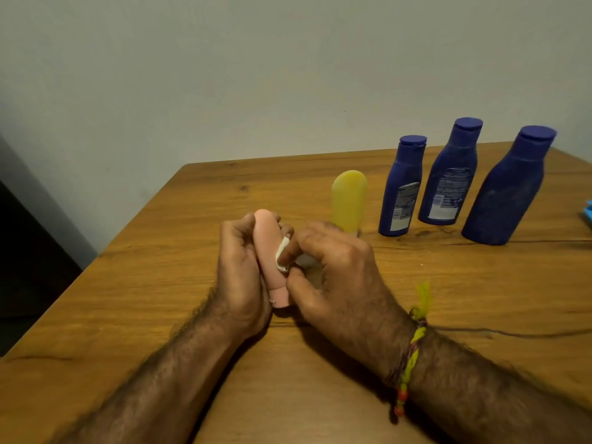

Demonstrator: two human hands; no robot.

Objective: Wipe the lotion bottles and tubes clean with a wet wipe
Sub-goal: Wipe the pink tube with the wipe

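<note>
While the left hand [238, 267] wraps its curled fingers round the pink tube [270, 251], holding it just above the wooden table [160, 283] with its long axis nearly upright, rounded end up and cap end down toward the wrists, the right hand [330, 277] pinches a folded white wet wipe [282, 256] between thumb and fingertips and presses it against the tube's right flank. The wipe therefore sits to the right of the left hand's grip, about midway along the tube, so my guess is that the stroke runs along that axis, up or down, with the right hand doing the travelling. The tube looks smooth, matte and soft-sided; the wipe is thin, limp and bunched. Just behind the right hand stands a translucent yellow tube [349, 200], round-topped. Farther back and to the right, three dark blue bottles [448, 177] stand in a row, flat-capped, shouldered, with printed labels, their surfaces seemingly dusty, probably not yet wiped
</note>
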